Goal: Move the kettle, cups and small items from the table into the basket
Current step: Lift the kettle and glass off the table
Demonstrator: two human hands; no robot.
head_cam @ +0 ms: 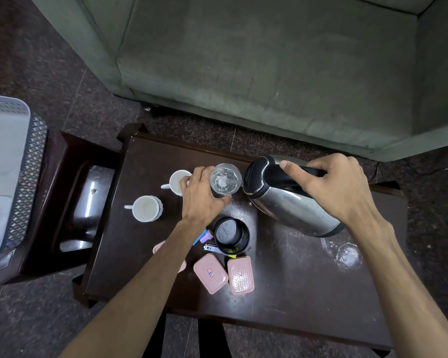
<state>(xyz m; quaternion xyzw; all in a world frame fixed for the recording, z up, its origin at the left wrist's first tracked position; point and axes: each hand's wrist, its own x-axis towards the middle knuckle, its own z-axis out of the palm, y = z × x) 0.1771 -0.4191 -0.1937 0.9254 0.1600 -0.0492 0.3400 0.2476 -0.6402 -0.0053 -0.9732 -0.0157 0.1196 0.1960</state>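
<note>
Steel kettle (292, 202), right of centre, is gripped by the right hand (339, 187) and tilted; a glass (225, 179) is held by the left hand (199, 195).

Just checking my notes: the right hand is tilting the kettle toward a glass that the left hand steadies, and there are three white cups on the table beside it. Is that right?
Not quite. The head view shows two white cups, not three. The rest holds: the right hand tilts the kettle toward the glass that the left hand steadies on the table.

On the table (282, 293), two cups (146, 208) are set left of the glass (225, 179); the kettle (290, 200) is right of it.
</note>
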